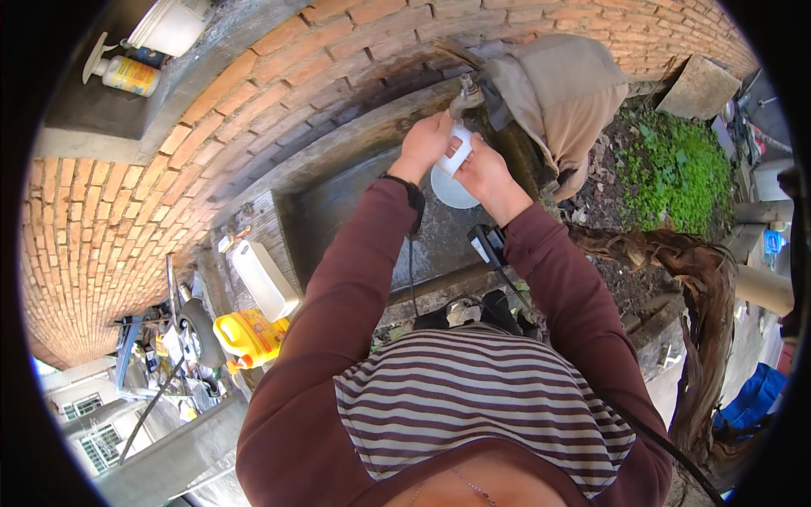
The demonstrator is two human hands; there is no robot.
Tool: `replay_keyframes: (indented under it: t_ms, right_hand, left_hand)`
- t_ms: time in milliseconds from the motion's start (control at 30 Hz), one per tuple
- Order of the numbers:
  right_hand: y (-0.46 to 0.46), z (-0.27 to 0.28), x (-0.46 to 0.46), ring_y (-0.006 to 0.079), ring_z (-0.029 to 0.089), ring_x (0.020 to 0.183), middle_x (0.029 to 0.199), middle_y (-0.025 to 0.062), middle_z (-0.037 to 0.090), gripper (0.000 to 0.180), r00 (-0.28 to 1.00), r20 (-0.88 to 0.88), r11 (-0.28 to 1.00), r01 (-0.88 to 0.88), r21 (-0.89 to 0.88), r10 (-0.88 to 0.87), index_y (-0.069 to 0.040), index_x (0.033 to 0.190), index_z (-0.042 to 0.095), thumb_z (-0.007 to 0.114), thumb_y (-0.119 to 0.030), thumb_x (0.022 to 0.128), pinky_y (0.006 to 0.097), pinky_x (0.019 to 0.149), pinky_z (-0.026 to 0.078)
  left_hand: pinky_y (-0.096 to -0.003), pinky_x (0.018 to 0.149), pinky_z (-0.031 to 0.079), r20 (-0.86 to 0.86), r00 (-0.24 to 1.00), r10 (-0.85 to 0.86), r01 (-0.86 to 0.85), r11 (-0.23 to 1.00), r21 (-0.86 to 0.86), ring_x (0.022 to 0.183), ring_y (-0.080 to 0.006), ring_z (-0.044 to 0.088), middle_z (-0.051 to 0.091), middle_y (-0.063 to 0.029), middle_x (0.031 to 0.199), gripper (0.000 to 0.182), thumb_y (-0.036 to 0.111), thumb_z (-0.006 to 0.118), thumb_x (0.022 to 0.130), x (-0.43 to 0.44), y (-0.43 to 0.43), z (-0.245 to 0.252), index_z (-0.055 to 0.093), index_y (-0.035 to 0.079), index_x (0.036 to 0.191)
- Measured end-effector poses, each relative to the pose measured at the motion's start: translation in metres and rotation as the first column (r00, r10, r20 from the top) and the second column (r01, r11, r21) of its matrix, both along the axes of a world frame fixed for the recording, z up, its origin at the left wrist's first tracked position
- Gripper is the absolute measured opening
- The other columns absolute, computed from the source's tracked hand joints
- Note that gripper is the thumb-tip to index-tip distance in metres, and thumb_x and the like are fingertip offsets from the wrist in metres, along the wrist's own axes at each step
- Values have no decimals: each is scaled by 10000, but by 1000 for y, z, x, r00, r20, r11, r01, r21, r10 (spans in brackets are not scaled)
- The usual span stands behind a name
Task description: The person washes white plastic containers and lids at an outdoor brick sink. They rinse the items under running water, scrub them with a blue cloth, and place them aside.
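My left hand (423, 147) and my right hand (486, 176) meet just below a metal tap (467, 96). Between them they hold a small white plastic piece (457, 154) with an opening in its side; its exact kind is unclear. Fingers of both hands hide parts of it. Under the right hand, a round whitish bowl or basin (451, 192) is partly covered by my hands. Below lies the wet floor of a concrete sink (437, 253). Whether water is running from the tap is hard to tell.
A brick wall (317, 70) curves behind the sink. Brownish cloth (557, 95) hangs at its right end. On the left ledge stand a long white plastic container (265, 279) and a yellow jug (250, 336). A twisted tree trunk (703, 304) rises at right, near green plants (675, 171).
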State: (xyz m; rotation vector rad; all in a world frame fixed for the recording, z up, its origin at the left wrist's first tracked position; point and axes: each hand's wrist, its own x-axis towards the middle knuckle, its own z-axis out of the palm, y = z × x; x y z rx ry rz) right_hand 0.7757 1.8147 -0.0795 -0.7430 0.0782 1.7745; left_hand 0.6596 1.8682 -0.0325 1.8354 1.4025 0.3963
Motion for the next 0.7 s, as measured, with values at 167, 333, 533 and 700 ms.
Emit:
replay_keyframes:
  t_ms: [167, 333, 533, 700]
  right_hand:
    - [7, 7, 16, 237, 594, 993, 1107, 84, 595, 345, 999, -30, 996, 32, -81, -35, -70, 1229, 470, 298, -324, 1073, 437, 905, 503]
    - [-3, -1, 23, 272, 573, 1092, 1177, 112, 592, 426, 993, 10, 970, 113, -214, -114, -46, 1281, 463, 264, -360, 1072, 449, 966, 473]
    - [-27, -12, 20, 278, 574, 1128, 1205, 141, 598, 485, 996, 87, 995, 35, -93, -27, 12, 1312, 457, 245, -354, 1075, 451, 1022, 451]
    - [-71, -8, 14, 163, 624, 887, 1035, 87, 654, 333, 760, 619, 970, -245, -11, 198, 2, 1208, 563, 418, -254, 1053, 329, 842, 505]
  left_hand:
    - [-454, 892, 454, -178, 980, -89, 178, 789, 588, 1205, -292, 537, 540, -140, 1337, 369, 268, 508, 936, 5, -40, -11, 580, 179, 1287]
    - [-466, 1039, 349, -51, 984, -168, 166, 790, 590, 1296, -340, 426, 445, -124, 1457, 452, 155, 575, 893, -36, -81, -33, 557, 197, 1343]
    - [-428, 1083, 324, 124, 992, 19, -80, 855, 512, 1271, -335, 460, 536, -134, 1374, 390, 169, 577, 920, -55, -70, -43, 593, 157, 1310]
    - [-379, 943, 471, 206, 978, 29, -128, 866, 483, 1160, -278, 567, 562, -150, 1317, 326, 143, 618, 897, -54, -40, -20, 653, 121, 1220]
